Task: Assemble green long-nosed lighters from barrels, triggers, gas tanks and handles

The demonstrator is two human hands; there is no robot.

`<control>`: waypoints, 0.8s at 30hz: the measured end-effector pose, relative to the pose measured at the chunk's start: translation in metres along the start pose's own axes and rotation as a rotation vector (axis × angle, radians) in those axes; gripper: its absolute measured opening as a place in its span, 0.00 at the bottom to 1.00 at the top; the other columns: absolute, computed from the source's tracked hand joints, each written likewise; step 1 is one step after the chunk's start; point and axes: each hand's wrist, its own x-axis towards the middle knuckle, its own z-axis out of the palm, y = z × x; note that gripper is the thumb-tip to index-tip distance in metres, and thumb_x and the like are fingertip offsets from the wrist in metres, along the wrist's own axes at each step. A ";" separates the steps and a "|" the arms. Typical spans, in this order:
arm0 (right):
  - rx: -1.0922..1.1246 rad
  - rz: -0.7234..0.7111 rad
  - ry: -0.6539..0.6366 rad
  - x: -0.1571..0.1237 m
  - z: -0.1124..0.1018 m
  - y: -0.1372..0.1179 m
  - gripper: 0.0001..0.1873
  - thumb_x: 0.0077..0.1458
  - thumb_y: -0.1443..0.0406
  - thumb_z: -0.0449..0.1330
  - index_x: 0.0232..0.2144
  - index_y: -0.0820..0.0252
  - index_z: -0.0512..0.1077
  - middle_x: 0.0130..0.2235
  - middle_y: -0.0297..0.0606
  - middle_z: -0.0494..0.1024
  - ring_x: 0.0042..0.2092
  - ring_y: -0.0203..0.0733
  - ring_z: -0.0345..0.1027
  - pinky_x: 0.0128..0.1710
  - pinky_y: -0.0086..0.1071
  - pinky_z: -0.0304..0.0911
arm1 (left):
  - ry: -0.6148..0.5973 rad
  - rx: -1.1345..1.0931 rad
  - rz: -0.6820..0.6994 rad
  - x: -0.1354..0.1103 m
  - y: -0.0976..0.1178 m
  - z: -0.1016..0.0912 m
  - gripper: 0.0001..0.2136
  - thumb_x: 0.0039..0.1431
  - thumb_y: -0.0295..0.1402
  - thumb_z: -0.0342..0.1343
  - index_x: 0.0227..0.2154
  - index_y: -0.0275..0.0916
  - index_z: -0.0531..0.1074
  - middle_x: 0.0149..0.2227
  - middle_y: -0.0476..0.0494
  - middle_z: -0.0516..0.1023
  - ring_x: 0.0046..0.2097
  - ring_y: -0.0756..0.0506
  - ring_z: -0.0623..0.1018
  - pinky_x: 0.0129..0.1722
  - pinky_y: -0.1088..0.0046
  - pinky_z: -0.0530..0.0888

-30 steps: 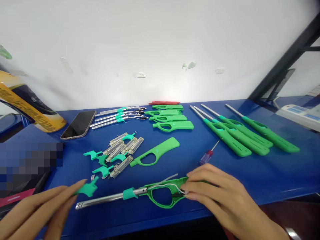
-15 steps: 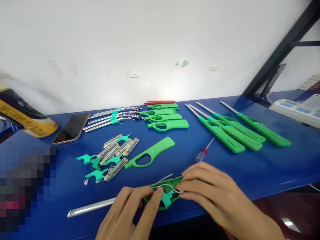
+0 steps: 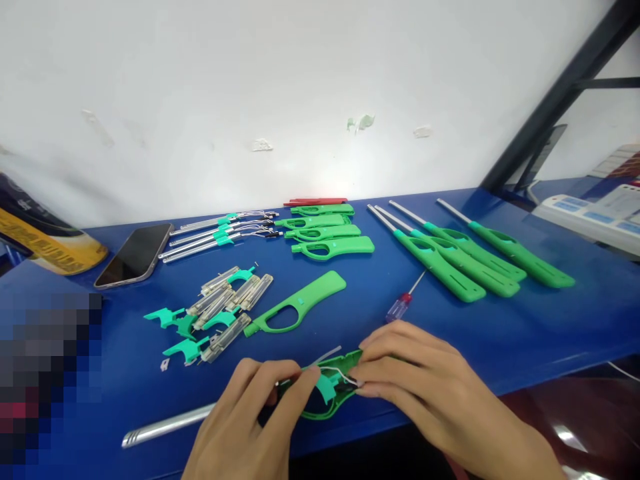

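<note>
An open green lighter casing (image 3: 327, 416) lies at the table's front edge, with a teal trigger (image 3: 327, 388) inside it. My left hand (image 3: 250, 407) is closed round the casing's front end, where a silver metal tube (image 3: 170, 424) sticks out to the left. My right hand (image 3: 425, 387) pinches the handle end, its fingertips at the end of a white wire (image 3: 336, 369). A thin clear tube (image 3: 327, 355) pokes up behind the casing. The fingers hide much of the inside. Just beyond lies a loose green half casing (image 3: 320, 297).
Clear gas tanks (image 3: 227, 337) and teal triggers (image 3: 185, 350) lie in a pile on the left. Wired metal tubes (image 3: 195, 250) and green casings (image 3: 345, 246) line the back. Assembled lighters (image 3: 455, 283) and a screwdriver (image 3: 400, 307) lie right; a phone (image 3: 135, 255) and can (image 3: 55, 230) left.
The view has shifted slightly. My left thumb and the front end of the casing have moved a little, and the metal tube now points further left. Both hands keep their hold.
</note>
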 end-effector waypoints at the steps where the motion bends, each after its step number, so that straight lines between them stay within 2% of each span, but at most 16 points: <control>1: 0.000 -0.006 0.007 0.000 0.000 0.000 0.08 0.72 0.66 0.60 0.45 0.54 0.80 0.43 0.36 0.84 0.46 0.40 0.77 0.50 0.34 0.73 | 0.002 -0.021 0.000 -0.001 -0.002 0.002 0.25 0.66 0.16 0.49 0.59 0.45 0.75 0.46 0.44 0.82 0.41 0.46 0.80 0.36 0.75 0.79; 7: 0.015 -0.013 0.048 0.001 0.000 -0.001 0.08 0.72 0.66 0.59 0.43 0.56 0.80 0.42 0.35 0.84 0.45 0.39 0.76 0.48 0.33 0.73 | 0.033 -0.098 -0.028 -0.002 -0.004 0.006 0.22 0.69 0.18 0.50 0.58 0.45 0.74 0.48 0.43 0.81 0.45 0.45 0.81 0.46 0.68 0.80; 11: 0.000 -0.027 0.059 0.000 0.000 0.000 0.07 0.71 0.68 0.60 0.43 0.56 0.80 0.42 0.34 0.85 0.46 0.39 0.78 0.49 0.32 0.73 | 0.038 -0.129 -0.057 -0.001 -0.004 0.005 0.19 0.69 0.20 0.51 0.55 0.46 0.75 0.46 0.44 0.81 0.43 0.45 0.80 0.40 0.69 0.80; 18: -0.030 -0.028 0.049 -0.001 -0.001 0.001 0.09 0.72 0.68 0.59 0.44 0.54 0.80 0.42 0.35 0.85 0.46 0.39 0.78 0.48 0.33 0.75 | 0.022 -0.124 -0.028 0.000 -0.004 0.000 0.21 0.67 0.18 0.51 0.57 0.46 0.75 0.45 0.44 0.79 0.41 0.45 0.78 0.37 0.71 0.79; 24: -0.030 -0.020 0.039 -0.003 0.001 0.001 0.08 0.72 0.68 0.59 0.45 0.54 0.79 0.44 0.35 0.85 0.47 0.40 0.78 0.49 0.34 0.73 | 0.042 -0.125 -0.053 0.001 -0.001 0.005 0.21 0.68 0.16 0.51 0.56 0.43 0.75 0.47 0.43 0.78 0.44 0.45 0.78 0.45 0.68 0.77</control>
